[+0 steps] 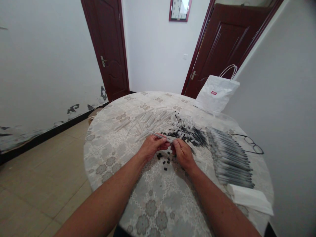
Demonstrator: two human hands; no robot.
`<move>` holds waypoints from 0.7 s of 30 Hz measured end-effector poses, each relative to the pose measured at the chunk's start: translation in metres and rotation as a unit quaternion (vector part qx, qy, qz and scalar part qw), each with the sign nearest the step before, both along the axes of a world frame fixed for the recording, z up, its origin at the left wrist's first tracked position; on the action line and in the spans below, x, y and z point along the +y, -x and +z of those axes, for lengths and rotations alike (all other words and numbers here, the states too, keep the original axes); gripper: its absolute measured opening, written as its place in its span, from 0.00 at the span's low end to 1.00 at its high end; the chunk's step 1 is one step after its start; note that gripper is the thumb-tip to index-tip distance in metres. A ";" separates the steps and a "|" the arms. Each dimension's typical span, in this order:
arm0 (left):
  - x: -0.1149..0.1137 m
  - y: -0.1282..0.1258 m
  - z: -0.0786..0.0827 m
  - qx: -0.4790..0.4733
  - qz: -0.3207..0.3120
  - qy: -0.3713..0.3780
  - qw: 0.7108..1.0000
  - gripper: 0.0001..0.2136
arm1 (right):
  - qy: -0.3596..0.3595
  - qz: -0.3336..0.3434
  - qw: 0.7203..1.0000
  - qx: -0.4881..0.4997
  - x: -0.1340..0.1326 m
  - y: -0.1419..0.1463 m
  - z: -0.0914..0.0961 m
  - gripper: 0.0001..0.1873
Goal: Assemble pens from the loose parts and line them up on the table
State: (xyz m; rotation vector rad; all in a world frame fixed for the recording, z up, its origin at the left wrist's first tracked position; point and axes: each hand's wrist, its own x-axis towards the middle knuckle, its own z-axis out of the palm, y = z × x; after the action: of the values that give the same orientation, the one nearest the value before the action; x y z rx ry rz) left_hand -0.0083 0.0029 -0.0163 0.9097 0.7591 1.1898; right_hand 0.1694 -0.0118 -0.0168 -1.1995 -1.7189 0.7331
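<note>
My left hand (153,144) is closed round a slim pale pen (155,134), which points up and to the left out of the fingers. My right hand (182,152) pinches at the pen's other end, where the fingertips hide the detail. Beyond both hands lie a loose heap of clear pen barrels (150,120), a pile of small white parts (186,123) and a bunch of dark refills (198,136). Several little black caps (165,162) are scattered on the cloth just below the hands.
Grey pens (230,156) lie in a row at the right of the round table, over a patterned tablecloth (153,204). Eyeglasses (254,146) rest beyond them, near a white paper bag (217,93). Folded white paper (249,199) lies by the right edge.
</note>
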 end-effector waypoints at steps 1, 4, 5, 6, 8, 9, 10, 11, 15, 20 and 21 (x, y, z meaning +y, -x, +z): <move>0.000 0.000 0.000 0.002 -0.002 -0.001 1.000 0.14 | 0.006 0.000 1.000 0.006 0.000 0.000 0.000 0.24; 0.000 -0.001 0.000 0.003 0.001 -0.001 1.000 0.13 | 0.007 -0.002 1.000 0.021 -0.001 -0.002 0.000 0.23; 0.000 -0.001 0.001 0.002 0.005 -0.001 1.000 0.13 | 0.000 -0.005 1.000 0.024 -0.001 -0.002 0.000 0.20; 0.000 -0.001 0.002 0.000 0.010 0.000 1.000 0.14 | -0.009 -0.011 1.000 0.025 -0.001 -0.003 0.000 0.17; 0.000 -0.001 0.003 -0.002 0.017 0.001 1.000 0.14 | -0.025 -0.018 0.999 0.019 -0.001 -0.004 0.000 0.13; 0.000 0.000 0.004 -0.004 0.020 0.001 1.000 0.14 | -0.030 -0.020 0.999 0.013 -0.001 -0.004 -0.001 0.13; 0.000 0.000 0.004 -0.005 0.020 0.002 1.000 0.14 | -0.032 -0.021 0.999 0.006 -0.001 -0.003 -0.001 0.13; 0.000 0.000 0.004 -0.006 0.018 0.002 1.000 0.14 | -0.033 -0.020 0.999 -0.002 -0.001 -0.003 0.000 0.12; -0.001 0.001 0.003 -0.006 0.003 0.003 1.000 0.14 | -0.023 -0.005 1.000 -0.016 -0.002 -0.001 0.001 0.15; -0.001 0.000 0.001 0.009 -0.003 -0.002 1.000 0.14 | 0.004 0.014 1.000 0.012 -0.002 -0.002 0.001 0.21; -0.001 0.000 0.001 0.011 -0.001 -0.001 1.000 0.14 | 0.000 0.011 1.000 0.016 -0.002 -0.002 0.001 0.19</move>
State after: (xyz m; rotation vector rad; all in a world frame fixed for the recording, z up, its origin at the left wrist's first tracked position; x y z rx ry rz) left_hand -0.0084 0.0016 -0.0152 0.9262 0.7747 1.1814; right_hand 0.1718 -0.0137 -0.0155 -1.1644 -1.7084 0.7606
